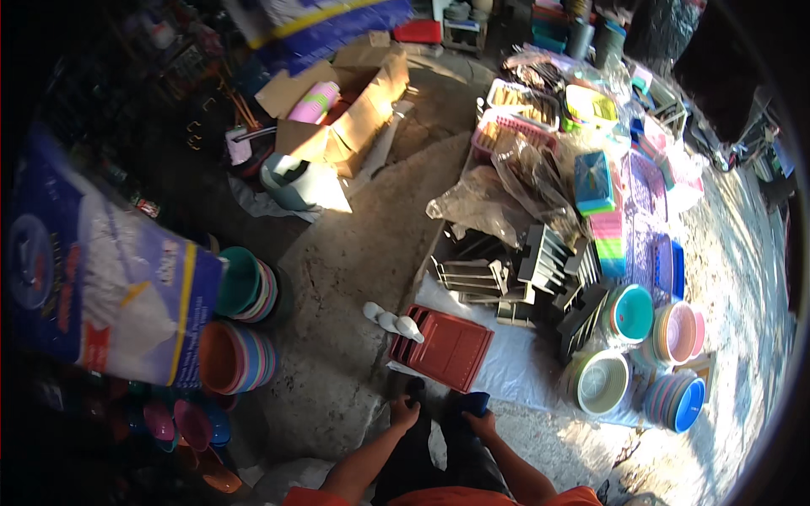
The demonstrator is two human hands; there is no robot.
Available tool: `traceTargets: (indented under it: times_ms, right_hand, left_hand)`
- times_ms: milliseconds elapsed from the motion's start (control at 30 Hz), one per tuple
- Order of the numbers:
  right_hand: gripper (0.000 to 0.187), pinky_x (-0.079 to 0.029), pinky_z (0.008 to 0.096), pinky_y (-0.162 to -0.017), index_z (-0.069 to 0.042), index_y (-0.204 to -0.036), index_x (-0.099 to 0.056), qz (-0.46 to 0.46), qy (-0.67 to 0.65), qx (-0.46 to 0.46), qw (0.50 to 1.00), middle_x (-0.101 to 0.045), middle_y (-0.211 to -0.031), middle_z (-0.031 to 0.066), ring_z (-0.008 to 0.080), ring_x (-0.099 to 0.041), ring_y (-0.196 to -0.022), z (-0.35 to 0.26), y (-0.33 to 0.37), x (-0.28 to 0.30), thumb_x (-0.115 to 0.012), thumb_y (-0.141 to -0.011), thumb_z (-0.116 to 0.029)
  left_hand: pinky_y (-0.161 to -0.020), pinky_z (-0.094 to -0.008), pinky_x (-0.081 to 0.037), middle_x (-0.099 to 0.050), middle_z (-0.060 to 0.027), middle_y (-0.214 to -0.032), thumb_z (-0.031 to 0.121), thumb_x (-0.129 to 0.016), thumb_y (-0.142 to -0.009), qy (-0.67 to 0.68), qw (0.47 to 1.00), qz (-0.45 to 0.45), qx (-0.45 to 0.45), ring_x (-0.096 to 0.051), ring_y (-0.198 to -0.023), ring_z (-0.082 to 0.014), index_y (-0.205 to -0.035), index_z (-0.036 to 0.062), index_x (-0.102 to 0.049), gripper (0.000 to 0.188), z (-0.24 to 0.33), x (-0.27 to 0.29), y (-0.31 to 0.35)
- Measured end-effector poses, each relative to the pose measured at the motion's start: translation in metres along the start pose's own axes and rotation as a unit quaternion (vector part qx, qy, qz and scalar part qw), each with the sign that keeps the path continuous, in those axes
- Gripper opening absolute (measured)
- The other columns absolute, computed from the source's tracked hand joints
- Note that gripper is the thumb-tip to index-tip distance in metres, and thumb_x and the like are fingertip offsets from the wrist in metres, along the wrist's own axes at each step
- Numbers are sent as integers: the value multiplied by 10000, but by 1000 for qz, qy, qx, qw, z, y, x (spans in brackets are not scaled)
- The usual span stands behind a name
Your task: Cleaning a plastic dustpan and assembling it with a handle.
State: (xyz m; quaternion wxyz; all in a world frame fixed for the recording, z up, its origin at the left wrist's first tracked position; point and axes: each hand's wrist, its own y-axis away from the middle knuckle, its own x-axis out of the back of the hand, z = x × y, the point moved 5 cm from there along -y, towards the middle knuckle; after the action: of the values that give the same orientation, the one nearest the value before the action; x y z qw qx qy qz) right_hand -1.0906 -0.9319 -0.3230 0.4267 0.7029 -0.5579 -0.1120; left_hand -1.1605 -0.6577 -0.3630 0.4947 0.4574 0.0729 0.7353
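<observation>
My left hand sits low in the middle, fingers curled against a small dark thing just above it. My right hand lies beside it, its fingertips at a small blue thing. Whether either hand grips anything is unclear. Both forearms come up over dark trousers. Just beyond the hands a red slatted plastic rack lies on a white sheet, with three white rounded pieces at its left corner.
Dark grey plastic racks are piled beyond the red one. Coloured basins and bowls stand to the right, stacked bowls to the left. A big blue-and-white bag fills the left; a cardboard box stands farther back.
</observation>
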Motion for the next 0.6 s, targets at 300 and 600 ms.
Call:
traceTargets:
  times_ms: [300, 600]
  right_hand:
    - [461, -569, 377, -734, 59, -1181, -602, -238, -50, 27, 970, -692, -981, 138, 243, -687, -834, -86, 20, -60, -745, -809, -174]
    - [414, -566, 381, -762, 34, -1209, -595, -394, 54, 26, 917, -691, -1001, 116, 239, -687, -851, -168, -10, -190, -674, -834, -121]
  left_hand:
    - [-980, -408, -480, -648, -188, -1218, 496, -693, -817, 52, 997, -19, 54, -619, -1145, -318, -1234, 68, -623, 602, -76, 47, 59]
    - [-905, -403, -520, -688, -146, -1125, 473, -646, -862, 244, 933, 191, 183, -664, -1039, -292, -1177, 70, -640, 512, -84, 166, 63]
